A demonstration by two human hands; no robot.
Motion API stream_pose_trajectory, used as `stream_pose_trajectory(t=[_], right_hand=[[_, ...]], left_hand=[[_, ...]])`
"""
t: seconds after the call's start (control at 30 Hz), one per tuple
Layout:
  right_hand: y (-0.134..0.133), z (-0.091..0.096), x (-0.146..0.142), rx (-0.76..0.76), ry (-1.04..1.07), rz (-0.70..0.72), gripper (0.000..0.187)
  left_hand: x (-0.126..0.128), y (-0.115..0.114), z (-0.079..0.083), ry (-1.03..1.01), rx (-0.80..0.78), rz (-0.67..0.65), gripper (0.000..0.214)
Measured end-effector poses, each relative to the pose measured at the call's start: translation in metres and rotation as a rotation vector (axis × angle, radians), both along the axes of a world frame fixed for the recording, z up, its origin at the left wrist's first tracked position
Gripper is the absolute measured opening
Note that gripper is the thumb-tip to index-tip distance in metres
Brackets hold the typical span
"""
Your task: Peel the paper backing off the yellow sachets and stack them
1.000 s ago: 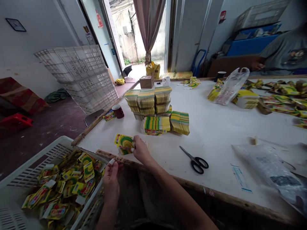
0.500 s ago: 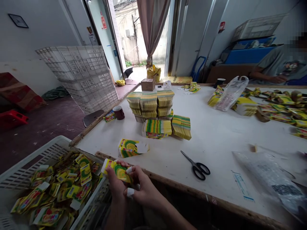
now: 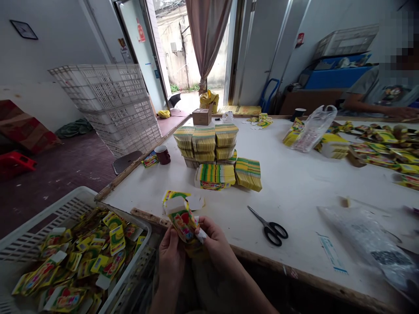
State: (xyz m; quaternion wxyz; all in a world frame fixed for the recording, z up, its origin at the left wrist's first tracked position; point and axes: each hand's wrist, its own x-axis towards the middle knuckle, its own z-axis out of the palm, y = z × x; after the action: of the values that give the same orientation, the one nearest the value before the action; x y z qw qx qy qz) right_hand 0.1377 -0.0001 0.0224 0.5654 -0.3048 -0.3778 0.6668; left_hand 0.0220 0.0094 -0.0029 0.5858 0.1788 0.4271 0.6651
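Observation:
A small yellow and green printed carton (image 3: 183, 223), its pale end flap showing at the top, is held upright between both hands at the table's near edge. My left hand (image 3: 170, 253) pinches its left side low down. On the other side my right hand (image 3: 214, 240), white tape around its fingertips, grips the carton's right edge. Just behind, a small pile of flat cartons (image 3: 195, 202) lies on the table, partly hidden by the held one. Beside my left arm stands a white plastic basket (image 3: 81, 190) with many cartons (image 3: 117, 239) heaped in it.
Bundled flat cartons (image 3: 204, 139) are stacked mid-table, near a dark mug (image 3: 162, 155). Black-handled scissors (image 3: 274, 233) lie right of my hands. Clear plastic bags (image 3: 366, 240) rest further right. A person (image 3: 369, 102) sits at the far right behind scattered cartons (image 3: 386, 150).
The carton has turned from lying tilted in my left hand to standing upright, printed side showing. My right hand has moved up and right along its edge.

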Motion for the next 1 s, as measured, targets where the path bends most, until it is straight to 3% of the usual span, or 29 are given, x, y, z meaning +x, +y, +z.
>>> stream_pose_trajectory(t=[0.13, 0.27, 0.33, 0.5, 0.6, 0.7, 0.83, 1.0], right_hand=[[-0.001, 0.0, 0.0, -0.013, 0.028, -0.015, 0.032], [0.003, 0.003, 0.005, 0.0, 0.049, -0.002, 0.034], [0.009, 0.003, 0.014, -0.012, 0.03, -0.048, 0.034], [0.024, 0.002, 0.048, -0.045, -0.062, -0.169, 0.037], [0.03, 0.0, 0.064, -0.049, -0.128, -0.177, 0.032], [0.037, -0.006, 0.074, -0.047, -0.145, -0.19, 0.031], [0.046, -0.016, 0.081, -0.092, -0.134, -0.224, 0.036], [0.052, -0.018, 0.084, -0.169, -0.151, -0.211, 0.038]], left_hand=[[0.005, -0.009, -0.009, 0.068, 0.009, -0.07, 0.043], [-0.015, 0.01, -0.007, 0.508, 0.177, 0.012, 0.049], [-0.038, 0.039, 0.003, 0.67, 0.255, 0.113, 0.063], [-0.113, 0.158, 0.031, 1.075, 0.236, 0.28, 0.049], [-0.148, 0.233, 0.034, 1.328, 0.192, 0.225, 0.051], [-0.17, 0.292, 0.025, 1.548, 0.143, 0.129, 0.057], [-0.186, 0.343, 0.009, 1.763, 0.087, 0.02, 0.064], [-0.197, 0.38, -0.004, 1.916, 0.04, -0.084, 0.057]])
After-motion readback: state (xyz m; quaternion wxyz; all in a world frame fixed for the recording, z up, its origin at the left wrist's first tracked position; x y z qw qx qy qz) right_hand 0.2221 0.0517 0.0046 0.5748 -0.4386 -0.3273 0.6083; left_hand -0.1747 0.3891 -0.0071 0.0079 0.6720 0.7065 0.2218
